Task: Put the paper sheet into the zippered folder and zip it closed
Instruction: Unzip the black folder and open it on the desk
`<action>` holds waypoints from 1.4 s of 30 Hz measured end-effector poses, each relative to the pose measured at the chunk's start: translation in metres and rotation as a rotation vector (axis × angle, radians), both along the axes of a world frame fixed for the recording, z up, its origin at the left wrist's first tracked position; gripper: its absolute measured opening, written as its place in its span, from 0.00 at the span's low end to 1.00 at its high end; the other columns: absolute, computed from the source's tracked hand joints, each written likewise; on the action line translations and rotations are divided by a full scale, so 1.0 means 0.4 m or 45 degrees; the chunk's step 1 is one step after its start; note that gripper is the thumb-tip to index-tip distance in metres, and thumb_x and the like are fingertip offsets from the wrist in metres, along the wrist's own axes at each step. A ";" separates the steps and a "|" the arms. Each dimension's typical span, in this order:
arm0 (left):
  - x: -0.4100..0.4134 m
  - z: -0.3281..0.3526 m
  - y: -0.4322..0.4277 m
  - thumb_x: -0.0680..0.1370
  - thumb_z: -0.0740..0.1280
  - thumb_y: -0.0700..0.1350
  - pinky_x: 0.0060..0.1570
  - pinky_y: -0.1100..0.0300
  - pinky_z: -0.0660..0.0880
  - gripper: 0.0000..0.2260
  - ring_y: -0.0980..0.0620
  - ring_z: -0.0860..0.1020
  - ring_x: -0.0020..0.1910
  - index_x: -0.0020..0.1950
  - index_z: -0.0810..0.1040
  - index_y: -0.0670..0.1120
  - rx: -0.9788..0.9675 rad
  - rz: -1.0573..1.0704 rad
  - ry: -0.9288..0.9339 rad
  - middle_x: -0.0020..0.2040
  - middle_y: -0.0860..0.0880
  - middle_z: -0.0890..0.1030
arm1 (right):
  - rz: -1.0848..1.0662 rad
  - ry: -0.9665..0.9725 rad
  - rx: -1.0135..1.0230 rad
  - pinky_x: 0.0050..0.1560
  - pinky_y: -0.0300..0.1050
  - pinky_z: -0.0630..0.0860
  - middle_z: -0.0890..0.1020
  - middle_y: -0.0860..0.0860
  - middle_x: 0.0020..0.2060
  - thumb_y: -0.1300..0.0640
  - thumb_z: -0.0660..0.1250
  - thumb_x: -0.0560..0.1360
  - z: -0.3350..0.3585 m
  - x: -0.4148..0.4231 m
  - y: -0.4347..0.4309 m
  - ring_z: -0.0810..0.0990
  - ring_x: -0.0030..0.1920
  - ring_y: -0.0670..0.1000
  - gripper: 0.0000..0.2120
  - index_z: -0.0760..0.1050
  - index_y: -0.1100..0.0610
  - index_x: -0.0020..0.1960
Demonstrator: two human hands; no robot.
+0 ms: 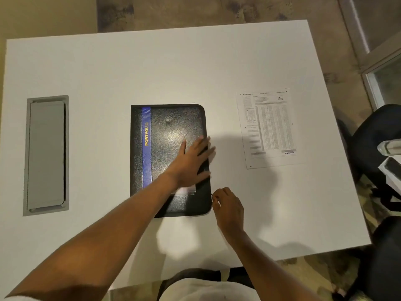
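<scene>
A black zippered folder (167,131) with a blue strip reading PORTFOLIO lies closed in the middle of the white table (130,68). My left hand (192,160) rests flat on its cover near the right edge, fingers spread. My right hand (227,208) is at the folder's lower right corner, thumb and forefinger pinched on what looks like the small zipper pull. The printed paper sheet (269,128) lies flat on the table to the right of the folder, apart from both hands.
A grey rectangular cable hatch (46,155) is set into the table at the left. A black office chair (377,148) stands off the table's right edge. The table's front edge runs just below my arms.
</scene>
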State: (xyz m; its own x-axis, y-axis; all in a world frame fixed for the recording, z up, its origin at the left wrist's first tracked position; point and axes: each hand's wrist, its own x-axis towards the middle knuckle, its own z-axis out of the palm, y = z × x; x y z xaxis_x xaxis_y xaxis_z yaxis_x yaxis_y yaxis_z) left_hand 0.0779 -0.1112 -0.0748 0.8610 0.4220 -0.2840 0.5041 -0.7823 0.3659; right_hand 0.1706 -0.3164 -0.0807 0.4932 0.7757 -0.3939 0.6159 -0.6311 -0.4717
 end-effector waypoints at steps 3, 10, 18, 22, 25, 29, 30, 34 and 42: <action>-0.071 -0.012 -0.087 0.76 0.58 0.72 0.77 0.26 0.50 0.42 0.47 0.42 0.85 0.85 0.51 0.55 0.065 -0.298 0.081 0.86 0.49 0.47 | -0.042 -0.002 0.034 0.45 0.50 0.81 0.80 0.47 0.43 0.54 0.65 0.82 0.008 -0.010 -0.002 0.79 0.40 0.49 0.06 0.77 0.51 0.47; -0.113 0.014 -0.177 0.68 0.70 0.72 0.71 0.21 0.54 0.45 0.40 0.51 0.85 0.79 0.64 0.51 0.229 -0.479 0.157 0.85 0.44 0.55 | -0.055 -0.042 0.081 0.38 0.50 0.77 0.79 0.48 0.41 0.54 0.65 0.80 0.034 -0.017 0.000 0.79 0.38 0.53 0.06 0.77 0.51 0.45; -0.075 0.056 -0.175 0.69 0.62 0.69 0.66 0.19 0.60 0.42 0.36 0.51 0.83 0.76 0.66 0.46 0.229 -0.476 0.211 0.83 0.43 0.59 | -0.017 -0.105 0.109 0.34 0.49 0.74 0.78 0.50 0.37 0.58 0.64 0.80 0.064 -0.016 -0.031 0.76 0.34 0.53 0.09 0.76 0.55 0.41; -0.046 0.068 -0.155 0.69 0.63 0.71 0.65 0.21 0.64 0.43 0.33 0.53 0.82 0.75 0.66 0.45 0.250 -0.484 0.237 0.79 0.43 0.63 | -0.029 -0.140 0.152 0.33 0.42 0.72 0.80 0.49 0.38 0.59 0.69 0.79 0.066 -0.032 -0.073 0.76 0.33 0.50 0.06 0.78 0.55 0.42; -0.030 0.078 -0.145 0.67 0.57 0.71 0.62 0.22 0.68 0.41 0.31 0.56 0.81 0.71 0.69 0.44 0.254 -0.500 0.228 0.71 0.42 0.69 | -0.068 -0.104 0.204 0.37 0.40 0.76 0.81 0.47 0.39 0.57 0.71 0.79 0.063 -0.051 -0.092 0.77 0.35 0.48 0.03 0.80 0.54 0.46; -0.018 0.088 -0.137 0.70 0.64 0.73 0.66 0.22 0.67 0.42 0.32 0.53 0.82 0.72 0.67 0.44 0.212 -0.492 0.253 0.71 0.43 0.68 | -0.093 -0.065 0.230 0.37 0.40 0.77 0.82 0.46 0.38 0.54 0.70 0.79 0.053 -0.090 -0.102 0.78 0.35 0.46 0.04 0.80 0.52 0.45; -0.016 0.091 -0.135 0.70 0.65 0.73 0.67 0.22 0.66 0.43 0.32 0.52 0.82 0.73 0.66 0.44 0.195 -0.485 0.262 0.72 0.43 0.67 | -0.087 -0.063 0.240 0.38 0.39 0.77 0.83 0.45 0.38 0.53 0.70 0.79 0.050 -0.103 -0.102 0.78 0.35 0.45 0.04 0.80 0.51 0.45; -0.010 0.109 -0.128 0.71 0.69 0.71 0.68 0.23 0.65 0.41 0.33 0.51 0.83 0.73 0.66 0.44 0.148 -0.466 0.286 0.73 0.43 0.67 | -0.105 -0.056 0.225 0.46 0.41 0.83 0.86 0.46 0.40 0.50 0.71 0.79 0.043 -0.155 -0.095 0.83 0.39 0.47 0.05 0.82 0.51 0.48; -0.007 0.138 -0.115 0.71 0.71 0.65 0.70 0.24 0.64 0.36 0.34 0.51 0.83 0.71 0.68 0.45 0.088 -0.450 0.281 0.71 0.44 0.68 | 0.082 -0.053 0.177 0.49 0.39 0.78 0.87 0.45 0.43 0.50 0.68 0.80 0.029 -0.247 -0.035 0.84 0.44 0.47 0.07 0.84 0.50 0.48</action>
